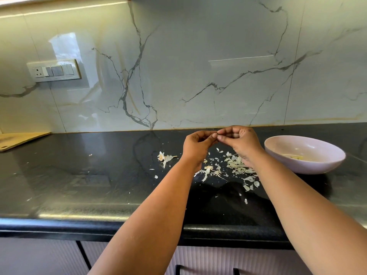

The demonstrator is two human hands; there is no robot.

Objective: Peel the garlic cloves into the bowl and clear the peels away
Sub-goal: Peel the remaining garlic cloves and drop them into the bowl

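Above the black countertop (99, 175), left hand (195, 144) and right hand (241, 142) met fingertip to fingertip, pinching something too small to identify. One bowl (325, 155) at right; peels (234, 165) scattered beneath.

- Hands: two, a left hand (195, 142) and a right hand (241, 141), held up with fingertips meeting above the counter
- Bowls: one pale bowl (317, 165), at the right of the counter
- Peeled pieces inside the bowl: a few pale bits (296, 157); exact number cannot be told
- Garlic peels (234, 165): too many scraps to count, in one main scatter below the hands
- Separate peel clump (164, 157): one, to the left of the main scatter
- Cutting boards: one wooden board (19, 138), at far left
- Switch plates: one wall plate (54, 70)
- Countertops: one dark counter (79, 175)
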